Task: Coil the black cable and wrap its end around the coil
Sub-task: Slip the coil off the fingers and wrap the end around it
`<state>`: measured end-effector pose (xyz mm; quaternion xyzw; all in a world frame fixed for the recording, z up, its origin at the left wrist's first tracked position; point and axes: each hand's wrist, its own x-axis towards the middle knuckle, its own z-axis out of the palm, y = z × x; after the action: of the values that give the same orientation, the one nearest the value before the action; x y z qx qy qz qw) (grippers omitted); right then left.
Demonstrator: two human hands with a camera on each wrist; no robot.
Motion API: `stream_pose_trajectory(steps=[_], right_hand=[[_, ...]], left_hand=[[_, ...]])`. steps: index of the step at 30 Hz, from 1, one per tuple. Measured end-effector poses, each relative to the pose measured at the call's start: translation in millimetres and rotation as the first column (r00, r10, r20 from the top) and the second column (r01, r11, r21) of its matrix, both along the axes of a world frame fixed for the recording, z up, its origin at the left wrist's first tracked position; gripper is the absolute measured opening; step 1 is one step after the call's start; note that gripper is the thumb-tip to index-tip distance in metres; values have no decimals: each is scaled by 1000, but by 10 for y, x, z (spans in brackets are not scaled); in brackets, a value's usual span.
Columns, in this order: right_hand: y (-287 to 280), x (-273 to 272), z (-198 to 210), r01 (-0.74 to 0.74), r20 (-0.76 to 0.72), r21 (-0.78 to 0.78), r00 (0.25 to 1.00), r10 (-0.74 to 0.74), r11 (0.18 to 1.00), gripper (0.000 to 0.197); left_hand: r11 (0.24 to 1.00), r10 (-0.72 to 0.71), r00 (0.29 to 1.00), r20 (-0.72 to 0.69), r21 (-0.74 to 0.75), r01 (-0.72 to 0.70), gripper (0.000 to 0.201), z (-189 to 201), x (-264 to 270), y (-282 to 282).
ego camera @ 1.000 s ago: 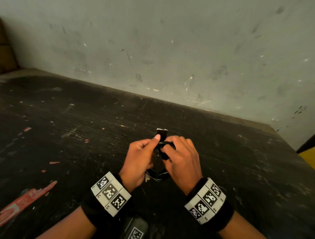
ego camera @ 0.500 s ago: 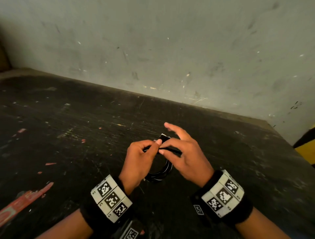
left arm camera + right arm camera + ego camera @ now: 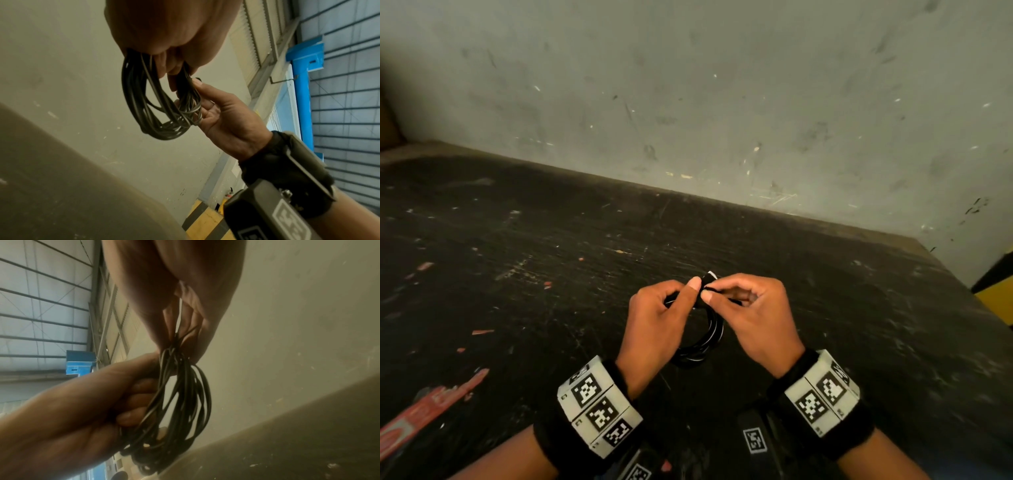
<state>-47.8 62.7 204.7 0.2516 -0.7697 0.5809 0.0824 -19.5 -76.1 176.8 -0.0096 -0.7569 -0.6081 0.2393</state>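
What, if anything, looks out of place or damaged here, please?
Nothing stands out with the cable coil: both hands hold it above the scratched, paint-flecked table, its loops uneven but bundled.

Dark, scuffed table (image 3: pixel 551 274) against a wall, a red scrap (image 3: pixel 424 411) near its left edge.

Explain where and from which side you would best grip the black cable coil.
Grip the black cable coil at its bunched top, from above, where the left hand and right hand pinch it now. The strands gather tightly there; lower down they hang loose and spread.
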Motion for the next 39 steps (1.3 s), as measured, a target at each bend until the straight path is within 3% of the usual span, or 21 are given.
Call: stream_pose_trajectory(steps=[6,13,18,21,24,30,39], right_hand=[[27,-40,-24,-19,-8,-21,1000,19,1000,12],[80,-65,-47,-102,51,176,994,95,979,33],[141,-58,-12,-190,46,306,982,185,933,8],[166,-50,-11,-230,11,365,970,243,902,5],[185,-37,-32,-234,52,247,972,228,940,6],[147,64,-200,-150,177,-16,973,150,989,8],[73,205,-314,49,-15,-53,999,-50,997,14]], left_hand=[[999,-10,1000,23,-40,11,35,-49,36,7],[992,-58,991,122,-105,71,39,-44,57,-47],[955,-96,980,173,-262,140,37,-45,15,-121],[893,-128,977,168,-409,187,34,-23,5,-163],[854,-149,981,125,-485,191,36,44,-31,-228],[906,-110,990,86,-400,135,39,67,-84,-276],[989,-29,995,96,-142,43,44,124,-134,-159]])
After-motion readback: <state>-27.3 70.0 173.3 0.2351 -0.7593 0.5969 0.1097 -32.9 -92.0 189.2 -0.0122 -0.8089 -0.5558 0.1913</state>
